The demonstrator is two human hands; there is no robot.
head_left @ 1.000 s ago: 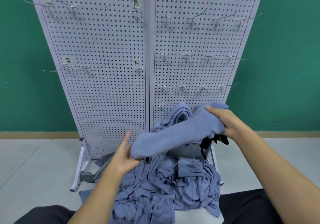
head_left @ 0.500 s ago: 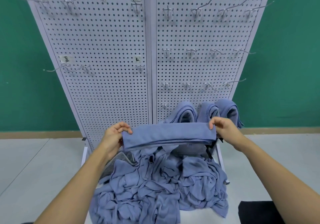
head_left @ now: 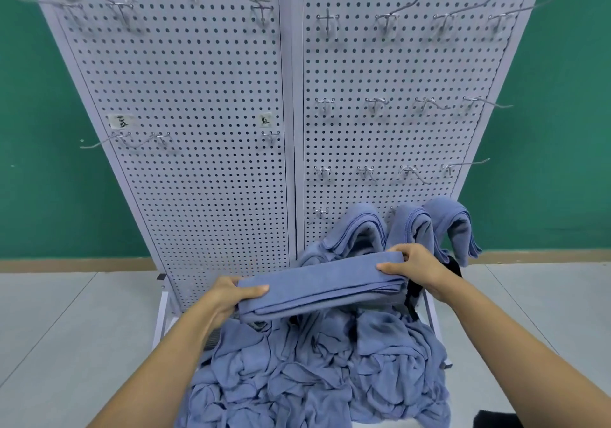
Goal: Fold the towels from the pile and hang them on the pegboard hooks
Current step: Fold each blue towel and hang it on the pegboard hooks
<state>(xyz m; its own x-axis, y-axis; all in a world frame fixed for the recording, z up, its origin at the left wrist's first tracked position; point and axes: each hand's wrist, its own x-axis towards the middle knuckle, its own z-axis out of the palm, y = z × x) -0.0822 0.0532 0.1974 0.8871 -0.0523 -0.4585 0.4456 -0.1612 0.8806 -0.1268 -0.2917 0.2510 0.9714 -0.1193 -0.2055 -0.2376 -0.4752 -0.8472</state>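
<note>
Gripping the folded towel (head_left: 322,287) at its two ends, the left hand (head_left: 228,298) and right hand (head_left: 418,267) are pinching it, thumbs on top, above the pile (head_left: 314,371) near the pegboard (head_left: 205,130). The cloth is appearing soft, light and limp; clamping all layers at each end is looking safest.

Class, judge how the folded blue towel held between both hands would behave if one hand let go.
Probably floppy: the folded towel is soft cloth like the crumpled pile, so a freed end would likely droop. Seemingly light: the left hand and right hand hold it by its ends alone.
</note>
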